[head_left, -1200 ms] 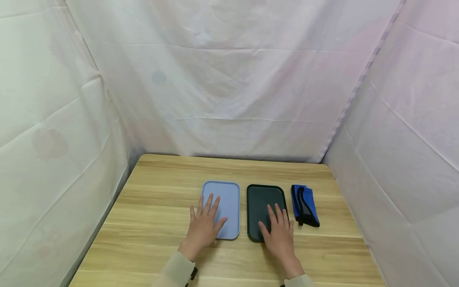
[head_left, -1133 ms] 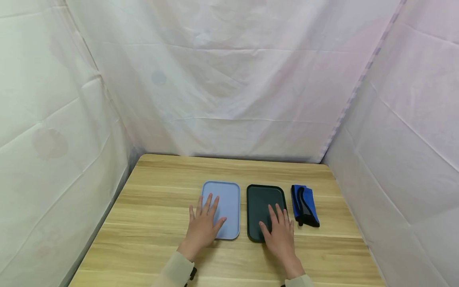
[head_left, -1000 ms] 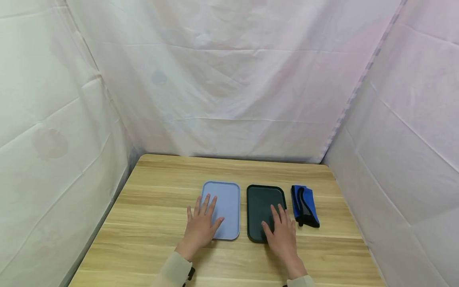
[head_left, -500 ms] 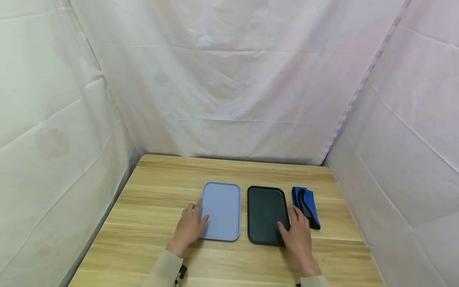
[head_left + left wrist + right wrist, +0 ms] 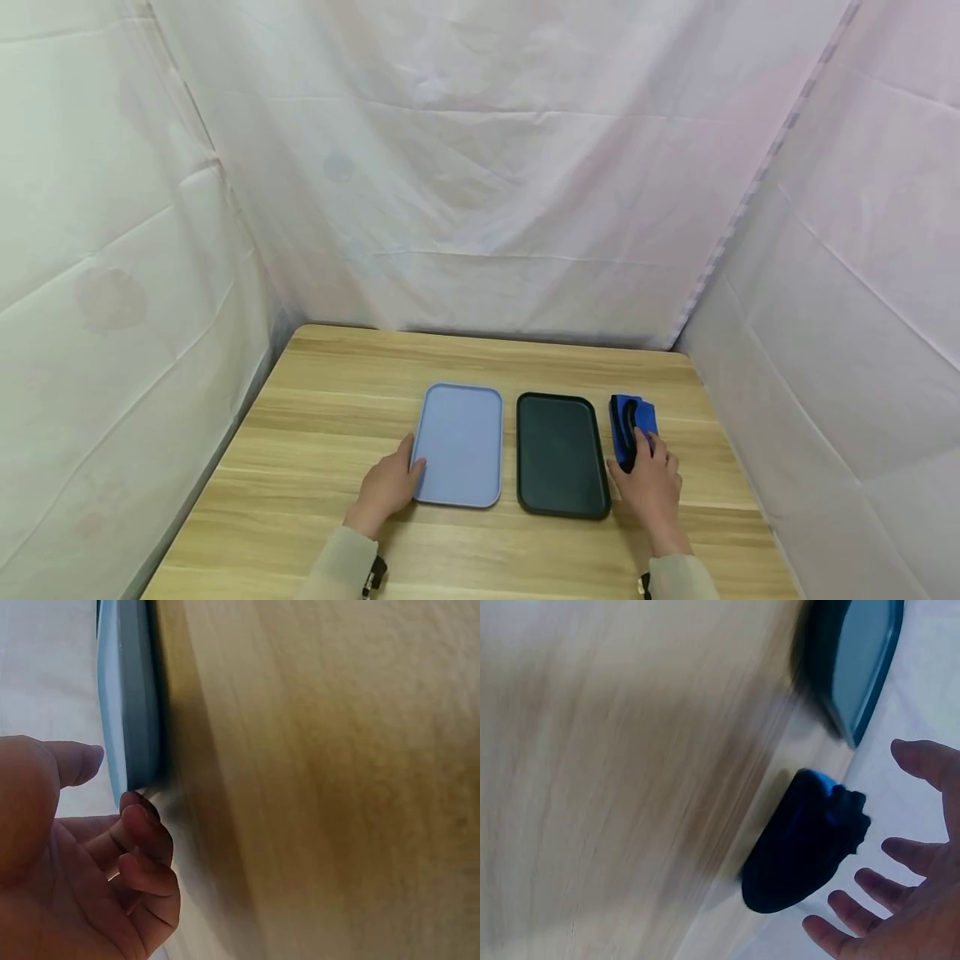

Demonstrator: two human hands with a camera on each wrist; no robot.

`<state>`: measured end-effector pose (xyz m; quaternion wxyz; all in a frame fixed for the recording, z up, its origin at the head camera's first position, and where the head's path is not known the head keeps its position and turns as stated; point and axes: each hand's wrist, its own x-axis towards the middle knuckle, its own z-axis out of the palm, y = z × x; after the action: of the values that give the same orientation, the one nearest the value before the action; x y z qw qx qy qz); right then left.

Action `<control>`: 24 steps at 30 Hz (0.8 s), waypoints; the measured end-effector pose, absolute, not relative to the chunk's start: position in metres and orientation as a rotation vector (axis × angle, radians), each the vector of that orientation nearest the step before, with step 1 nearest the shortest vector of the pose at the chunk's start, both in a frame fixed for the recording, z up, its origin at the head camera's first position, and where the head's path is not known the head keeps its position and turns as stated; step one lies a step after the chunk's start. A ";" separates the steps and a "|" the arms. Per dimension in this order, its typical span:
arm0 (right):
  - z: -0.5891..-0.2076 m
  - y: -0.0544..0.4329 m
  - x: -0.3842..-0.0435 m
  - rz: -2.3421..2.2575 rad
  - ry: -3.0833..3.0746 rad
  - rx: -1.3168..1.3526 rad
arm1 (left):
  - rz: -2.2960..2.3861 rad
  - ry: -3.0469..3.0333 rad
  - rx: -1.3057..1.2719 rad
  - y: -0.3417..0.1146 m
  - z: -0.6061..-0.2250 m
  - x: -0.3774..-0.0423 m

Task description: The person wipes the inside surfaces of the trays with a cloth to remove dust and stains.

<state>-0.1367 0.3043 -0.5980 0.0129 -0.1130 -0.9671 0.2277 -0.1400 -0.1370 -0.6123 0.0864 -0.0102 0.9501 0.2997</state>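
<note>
Left hand [image 5: 386, 485] at the near-left edge of a light-blue rectangular tray with rounded corners [image 5: 461, 446], thumb over the rim, other fingers bent by the outer side and corner; whether it actually grips the tray, cannot tell. Tray lies flat-looking, just right of that hand. Right hand [image 5: 651, 487] has fingers spread and loosely bent, holds nothing, reaches over the near end of a folded blue-and-black fabric item [image 5: 622, 425] with a curved black strip; contact unclear in the head view, fingers look apart from it in the right wrist view. Dark green rectangular tray with a raised rim [image 5: 558, 454] sits between the hands, nearer the right one, its near-right corner just beside that thumb. The trays are side by side, a narrow gap between. All on a light wood-grain surface [image 5: 322, 417]. Beige sleeve [image 5: 341, 567] behind the left hand; whitish fabric curtain [image 5: 480, 167] beyond both hands.
</note>
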 end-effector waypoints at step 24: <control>-0.622 0.324 -0.164 0.659 -3.176 -0.426 | 0.891 2.797 -0.057 -0.141 -0.631 -0.140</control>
<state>-0.1640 0.3241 -0.6224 -0.0648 -0.1301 -0.9688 0.2010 -0.1401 -0.1407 -0.6312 0.1027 -0.0194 0.9476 0.3019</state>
